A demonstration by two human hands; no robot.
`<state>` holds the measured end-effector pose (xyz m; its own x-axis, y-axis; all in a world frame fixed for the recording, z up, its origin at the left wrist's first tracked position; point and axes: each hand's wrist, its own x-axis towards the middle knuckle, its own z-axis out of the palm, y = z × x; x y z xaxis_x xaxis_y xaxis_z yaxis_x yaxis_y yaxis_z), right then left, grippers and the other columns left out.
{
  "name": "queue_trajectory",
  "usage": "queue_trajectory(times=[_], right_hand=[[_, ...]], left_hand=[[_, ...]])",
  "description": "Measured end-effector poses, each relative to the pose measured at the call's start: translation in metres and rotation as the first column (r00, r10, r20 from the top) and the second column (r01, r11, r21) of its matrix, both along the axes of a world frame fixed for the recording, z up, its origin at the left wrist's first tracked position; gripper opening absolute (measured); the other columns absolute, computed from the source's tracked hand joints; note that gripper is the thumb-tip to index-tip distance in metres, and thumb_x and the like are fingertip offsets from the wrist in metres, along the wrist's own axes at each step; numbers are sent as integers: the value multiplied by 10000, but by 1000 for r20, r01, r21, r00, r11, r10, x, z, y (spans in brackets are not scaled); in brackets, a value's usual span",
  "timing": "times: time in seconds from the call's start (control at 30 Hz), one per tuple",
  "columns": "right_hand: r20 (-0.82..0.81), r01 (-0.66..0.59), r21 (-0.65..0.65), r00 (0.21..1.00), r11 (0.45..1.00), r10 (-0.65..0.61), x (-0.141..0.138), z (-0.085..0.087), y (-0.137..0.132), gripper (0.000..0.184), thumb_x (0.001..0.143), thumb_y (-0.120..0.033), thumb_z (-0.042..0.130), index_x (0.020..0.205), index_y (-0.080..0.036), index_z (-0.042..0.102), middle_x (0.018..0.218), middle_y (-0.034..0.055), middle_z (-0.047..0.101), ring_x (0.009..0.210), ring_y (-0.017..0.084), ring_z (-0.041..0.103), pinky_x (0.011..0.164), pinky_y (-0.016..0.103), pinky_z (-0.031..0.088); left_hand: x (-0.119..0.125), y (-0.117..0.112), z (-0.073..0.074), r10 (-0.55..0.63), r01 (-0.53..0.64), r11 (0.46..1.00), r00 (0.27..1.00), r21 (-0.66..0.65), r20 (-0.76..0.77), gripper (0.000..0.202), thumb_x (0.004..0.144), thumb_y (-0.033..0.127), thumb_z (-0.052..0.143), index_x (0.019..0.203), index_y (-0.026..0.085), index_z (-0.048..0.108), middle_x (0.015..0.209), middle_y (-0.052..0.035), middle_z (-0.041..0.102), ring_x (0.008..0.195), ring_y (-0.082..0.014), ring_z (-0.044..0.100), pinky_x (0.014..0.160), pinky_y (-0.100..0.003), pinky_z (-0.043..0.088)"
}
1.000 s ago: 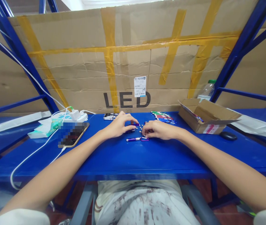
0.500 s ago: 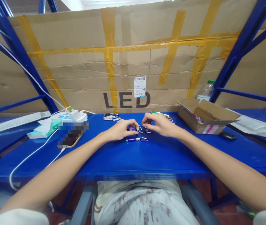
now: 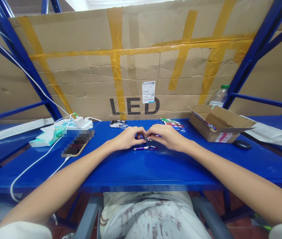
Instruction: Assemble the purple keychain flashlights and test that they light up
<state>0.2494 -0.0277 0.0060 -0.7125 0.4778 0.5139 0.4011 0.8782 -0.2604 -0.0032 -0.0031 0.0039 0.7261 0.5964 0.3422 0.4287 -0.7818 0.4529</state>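
My left hand is closed in a pinch, holding what look like small silvery button cells at its fingertips. Against it comes my right hand, thumb and fingers pinched at the same spot; whatever it grips is too small to make out. A few more silvery round pieces lie on the table, mostly covered by the right fingers. Just in front of the hands lies a purple penlight with a carabiner clip. Another purple piece shows partly behind the fingers.
Black and silver penlights lie behind my left hand; green, red and blue ones lie behind my right. An open cardboard box, a black mouse and a bottle are right. A phone and power strip are left.
My right hand has moved left and its fingertips now meet those of my left hand, covering most of the loose button cells. My left hand has stayed in place.
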Motion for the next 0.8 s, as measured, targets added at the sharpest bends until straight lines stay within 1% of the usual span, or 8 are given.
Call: queue_trajectory(times=[0.13,0.3,0.43,0.67,0.73,0.8], right_hand=[[24,19,55,1000,998,-21,-2,-3,-2,218,1133,-318,498,1080,-250,698,1040,91,723,989,264,632,874,377,474],[73,19,138,997,990,-29,-2,-4,-1,231,1145,-305,476,1066,-237,682,1049,96,694,981,263,579,866,379,454],[70,0,138,997,990,-10,-3,-5,0,227,1147,-304,480,1057,-230,674,1057,98,690,987,262,574,867,378,456],[76,-13,144,997,989,2,-4,-5,0,282,1156,-297,435,1043,-235,685,1071,109,690,972,260,565,848,385,459],[77,-17,138,997,990,6,-4,-4,-1,279,1150,-296,448,1026,-236,690,1067,108,683,971,259,574,841,384,466],[73,-26,132,997,991,17,-4,-2,-2,244,1139,-298,480,1039,-237,693,1100,111,683,1013,261,596,871,385,482]], left_hand=[[1,0,-1,-3,4,1000,1000,-23,11,166,943,352,750,1012,204,719,928,1,750,829,-173,660,784,-282,472],[1,1,-3,-10,11,999,999,-42,30,181,953,368,735,1026,203,721,921,5,749,805,-161,645,783,-277,473],[1,2,-3,-3,5,999,999,-43,34,183,942,368,741,1011,200,715,910,10,741,794,-158,638,777,-274,467],[0,2,-4,2,-1,999,1000,-45,30,180,938,355,740,1033,203,727,910,8,744,799,-164,646,786,-281,478],[0,1,-3,1,0,999,1000,-44,27,168,939,345,735,1029,204,725,911,8,744,799,-165,650,786,-281,481],[0,1,-2,-4,5,999,1000,-34,21,151,944,336,729,1016,203,719,910,8,742,800,-165,652,781,-277,480]])
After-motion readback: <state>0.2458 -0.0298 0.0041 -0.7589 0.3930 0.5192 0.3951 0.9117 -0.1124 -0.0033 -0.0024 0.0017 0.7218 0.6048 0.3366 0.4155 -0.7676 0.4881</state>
